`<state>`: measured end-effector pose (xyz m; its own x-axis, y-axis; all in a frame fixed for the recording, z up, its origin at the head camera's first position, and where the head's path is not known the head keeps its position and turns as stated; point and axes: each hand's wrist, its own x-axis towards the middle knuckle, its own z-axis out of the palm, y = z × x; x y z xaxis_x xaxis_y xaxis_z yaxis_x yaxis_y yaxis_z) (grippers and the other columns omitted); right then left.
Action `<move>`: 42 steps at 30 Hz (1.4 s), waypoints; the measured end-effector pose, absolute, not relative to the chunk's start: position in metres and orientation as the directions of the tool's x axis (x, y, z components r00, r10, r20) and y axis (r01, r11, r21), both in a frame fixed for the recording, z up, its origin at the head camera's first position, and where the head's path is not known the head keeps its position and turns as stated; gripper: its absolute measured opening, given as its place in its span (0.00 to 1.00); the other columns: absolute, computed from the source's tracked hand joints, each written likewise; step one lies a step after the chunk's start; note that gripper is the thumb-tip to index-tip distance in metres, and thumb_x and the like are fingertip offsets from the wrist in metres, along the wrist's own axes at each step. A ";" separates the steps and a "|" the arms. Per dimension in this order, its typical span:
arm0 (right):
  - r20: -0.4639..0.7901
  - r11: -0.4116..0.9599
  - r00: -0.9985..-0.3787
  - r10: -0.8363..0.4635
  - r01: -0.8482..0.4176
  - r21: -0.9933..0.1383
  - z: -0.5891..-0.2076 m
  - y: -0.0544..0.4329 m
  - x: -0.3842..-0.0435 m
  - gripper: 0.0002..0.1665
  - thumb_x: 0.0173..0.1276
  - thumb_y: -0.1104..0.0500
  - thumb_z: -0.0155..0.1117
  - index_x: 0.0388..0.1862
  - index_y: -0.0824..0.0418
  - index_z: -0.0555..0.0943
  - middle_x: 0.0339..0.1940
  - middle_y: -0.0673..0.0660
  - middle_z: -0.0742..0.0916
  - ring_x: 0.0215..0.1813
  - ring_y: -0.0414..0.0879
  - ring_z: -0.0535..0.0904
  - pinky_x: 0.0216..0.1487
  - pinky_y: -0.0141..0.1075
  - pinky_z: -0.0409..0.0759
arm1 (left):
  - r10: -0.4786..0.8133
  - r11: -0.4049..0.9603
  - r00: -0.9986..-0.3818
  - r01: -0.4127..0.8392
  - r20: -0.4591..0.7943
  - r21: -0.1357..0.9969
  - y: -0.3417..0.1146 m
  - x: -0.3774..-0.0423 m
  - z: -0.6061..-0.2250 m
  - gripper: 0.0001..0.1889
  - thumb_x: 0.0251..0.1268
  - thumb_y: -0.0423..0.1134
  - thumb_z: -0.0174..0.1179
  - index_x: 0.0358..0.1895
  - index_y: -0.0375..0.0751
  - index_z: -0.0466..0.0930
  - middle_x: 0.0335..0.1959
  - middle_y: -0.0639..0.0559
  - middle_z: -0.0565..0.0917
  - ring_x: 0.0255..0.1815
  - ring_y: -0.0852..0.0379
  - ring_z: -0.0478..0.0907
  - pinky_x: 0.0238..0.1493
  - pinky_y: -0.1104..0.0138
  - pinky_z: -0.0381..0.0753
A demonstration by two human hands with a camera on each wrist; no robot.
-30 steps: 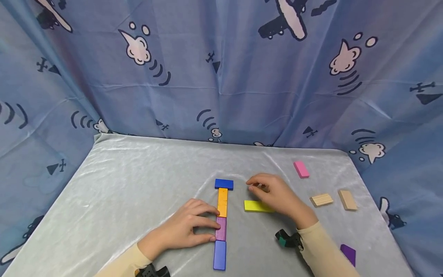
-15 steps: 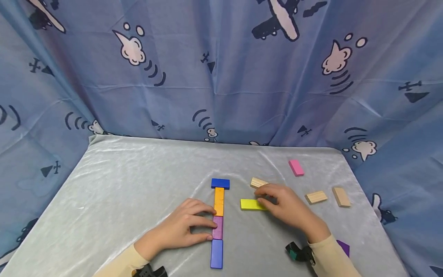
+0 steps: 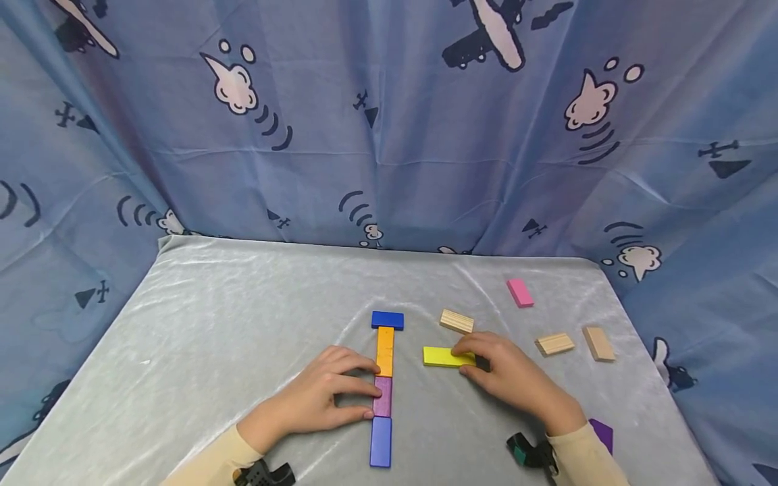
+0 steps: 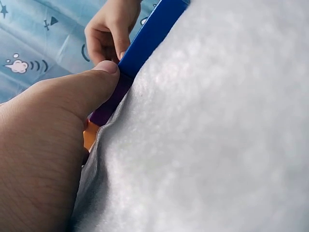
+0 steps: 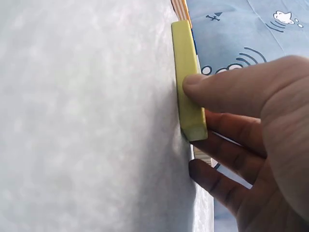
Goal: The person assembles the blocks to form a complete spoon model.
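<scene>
A row of flat wooden blocks runs up the middle in the head view: a periwinkle block [image 3: 380, 442], a purple block [image 3: 383, 398], an orange block [image 3: 385, 351], and a dark blue block [image 3: 387, 320] crosswise on top. My left hand [image 3: 316, 398] rests against the row from the left, its fingertips on the purple and orange blocks and its thumb at the purple block's lower end. To the right, my right hand [image 3: 513, 374] pinches the right end of a yellow block [image 3: 436, 356] between thumb and fingers. In the right wrist view, the thumb lies on the yellow block [image 5: 186, 53].
Beyond the yellow block lies a plain wood block [image 3: 456, 321]. Farther right are two more plain blocks [image 3: 554, 344] and a pink block [image 3: 520, 293]. A purple piece [image 3: 602, 435] is partly hidden by the right sleeve. A patterned curtain [image 3: 425, 135] hangs behind the table.
My right hand has come from beside the upper end of the row down and right to the yellow block, now pinching it. A plain wood block, hidden at first, shows. The left hand stays.
</scene>
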<state>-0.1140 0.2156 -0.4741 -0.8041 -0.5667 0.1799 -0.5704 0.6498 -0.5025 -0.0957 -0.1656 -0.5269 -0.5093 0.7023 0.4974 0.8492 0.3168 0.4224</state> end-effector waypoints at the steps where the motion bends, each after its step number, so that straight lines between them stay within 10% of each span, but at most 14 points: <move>1: 0.185 0.652 -0.806 -0.562 -0.569 -0.501 -0.475 0.216 -0.114 0.17 0.69 0.66 0.80 0.54 0.52 0.91 0.54 0.44 0.90 0.60 0.50 0.86 0.63 0.55 0.84 | 0.703 0.316 -0.509 0.849 0.496 0.423 -0.165 -0.096 -0.527 0.14 0.71 0.56 0.75 0.54 0.61 0.93 0.66 0.58 0.84 0.67 0.58 0.77 0.67 0.56 0.74; 42: 0.316 0.601 -0.780 -0.539 -0.620 -0.505 -0.480 0.208 -0.120 0.18 0.69 0.64 0.81 0.56 0.52 0.90 0.58 0.46 0.90 0.63 0.47 0.85 0.64 0.51 0.84 | 0.704 0.309 -0.510 0.846 0.493 0.435 -0.165 -0.097 -0.525 0.14 0.71 0.55 0.75 0.55 0.61 0.93 0.66 0.58 0.84 0.66 0.58 0.77 0.66 0.56 0.74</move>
<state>-0.1198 0.2077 -0.4799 -0.7805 -0.5393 0.3163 -0.6197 0.6007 -0.5051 -0.0972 -0.1646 -0.5254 -0.5103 0.7045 0.4933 0.8461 0.3086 0.4346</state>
